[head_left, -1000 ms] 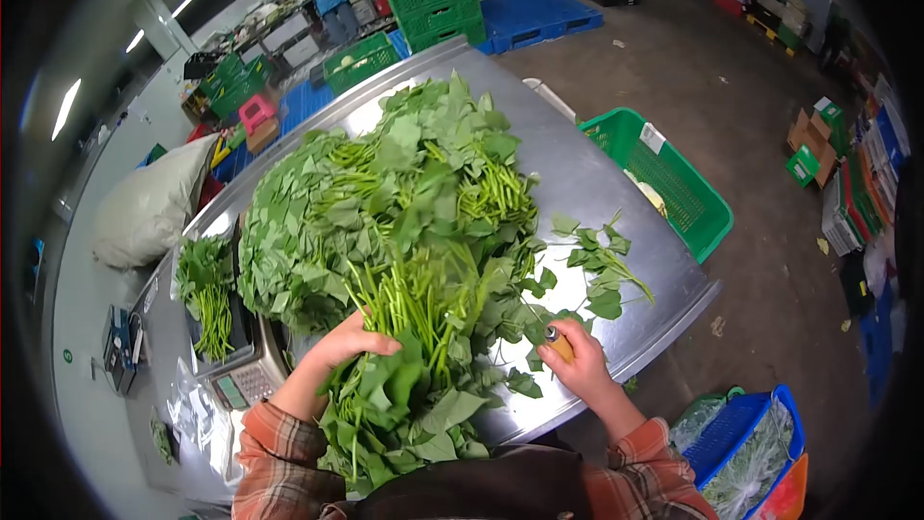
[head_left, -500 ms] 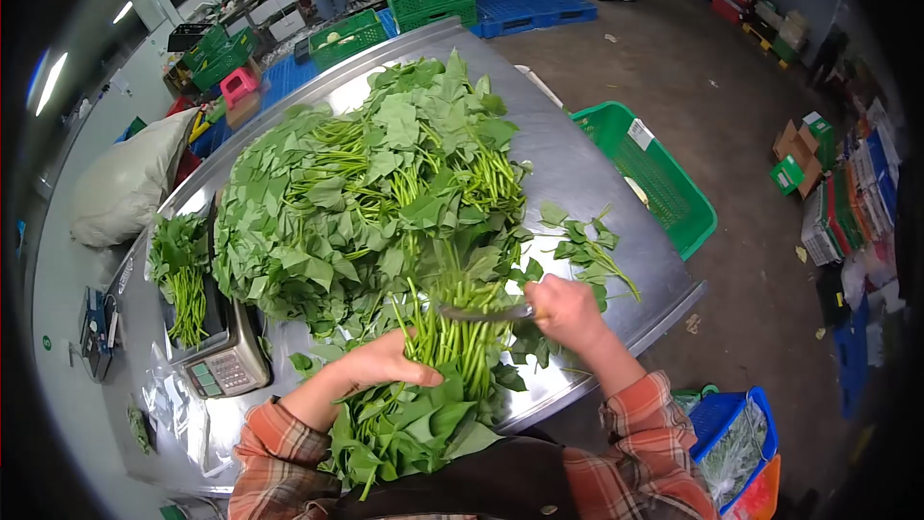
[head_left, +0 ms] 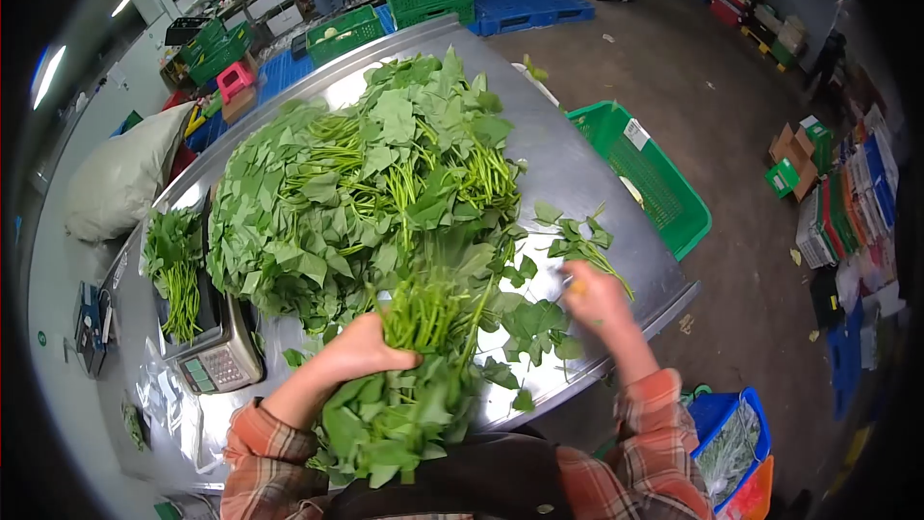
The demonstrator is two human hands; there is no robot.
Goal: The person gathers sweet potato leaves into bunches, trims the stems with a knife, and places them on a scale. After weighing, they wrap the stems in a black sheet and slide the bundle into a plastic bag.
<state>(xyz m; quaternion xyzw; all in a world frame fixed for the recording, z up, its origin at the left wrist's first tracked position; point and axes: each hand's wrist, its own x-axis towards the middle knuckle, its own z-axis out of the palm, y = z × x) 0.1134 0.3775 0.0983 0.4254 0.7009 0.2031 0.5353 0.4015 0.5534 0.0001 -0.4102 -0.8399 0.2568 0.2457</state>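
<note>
Our left hand (head_left: 361,347) wraps tight around a bunch of leafy greens (head_left: 409,380), stems up, just nearer us than the big pile (head_left: 356,183), keeping the cut ends level. Our right hand (head_left: 597,297), blurred right of the pile, seems closed around something small; what, we cannot tell.

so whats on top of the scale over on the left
A small bundle of leafy greens lies on the scale, stems toward the person. It covers most of the weighing platform, so anything beneath it is hidden. Only the scale's keypad and display stay uncovered.
</note>
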